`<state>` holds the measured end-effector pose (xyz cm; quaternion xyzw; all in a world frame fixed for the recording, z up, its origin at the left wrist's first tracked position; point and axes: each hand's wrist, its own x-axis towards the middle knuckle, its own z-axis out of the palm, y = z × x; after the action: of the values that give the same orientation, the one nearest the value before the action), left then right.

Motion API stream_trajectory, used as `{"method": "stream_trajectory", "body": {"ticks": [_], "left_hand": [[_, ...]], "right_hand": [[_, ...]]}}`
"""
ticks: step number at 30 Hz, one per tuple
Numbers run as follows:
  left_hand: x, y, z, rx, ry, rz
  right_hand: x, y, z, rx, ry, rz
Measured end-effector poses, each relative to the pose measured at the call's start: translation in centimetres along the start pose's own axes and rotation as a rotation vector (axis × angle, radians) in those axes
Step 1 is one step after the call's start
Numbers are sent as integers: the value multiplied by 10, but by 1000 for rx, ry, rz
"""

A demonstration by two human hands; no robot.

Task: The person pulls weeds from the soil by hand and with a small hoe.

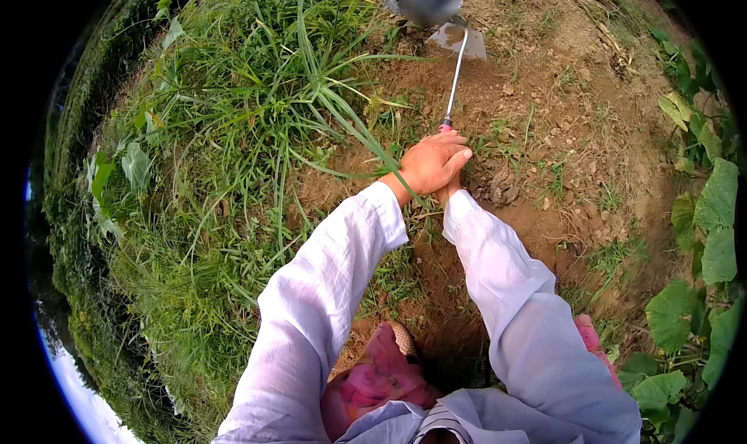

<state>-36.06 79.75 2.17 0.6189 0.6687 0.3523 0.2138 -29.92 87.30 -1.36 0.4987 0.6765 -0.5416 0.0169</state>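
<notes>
My left hand [425, 162] lies over my right hand [449, 188], the two touching near the middle of the view. A pink grip [445, 127] shows just beyond the fingers. From it a thin metal shaft [457, 76] runs away from me to a flat metal blade [474, 42] low over the brown soil, like a long-handled garden hoe. The right hand's fingers are mostly hidden under the left, around the grip as far as it shows. Long grass blades [350, 117] hang across my left wrist.
Dense tall grass [233, 111] grows on the left. Reddish-brown soil [548, 222] with small weeds spreads to the right. Broad-leaved vines [716, 228] line the right edge. Beyond the blade, a partly blurred person [429, 0] is at the top. My shoe [402, 340] stands below my arms.
</notes>
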Motion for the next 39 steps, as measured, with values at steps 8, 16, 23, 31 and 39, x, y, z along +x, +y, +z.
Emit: {"method": "stream_trajectory", "body": {"ticks": [8, 16, 23, 31, 39], "left_hand": [[-86, 9, 42, -119, -196, -221], [-28, 33, 24, -72, 97, -90], [-67, -13, 11, 423, -99, -796], [-150, 25, 70, 50, 70, -631], [-163, 103, 129, -203, -228, -417]], "right_hand": [[-66, 75, 31, -202, -63, 81], [-17, 24, -29, -74, 28, -4], [-17, 72, 2, -339, 115, 46], [-208, 178, -18, -474, 52, 97], [-255, 207, -67, -338, 320, 150]]}}
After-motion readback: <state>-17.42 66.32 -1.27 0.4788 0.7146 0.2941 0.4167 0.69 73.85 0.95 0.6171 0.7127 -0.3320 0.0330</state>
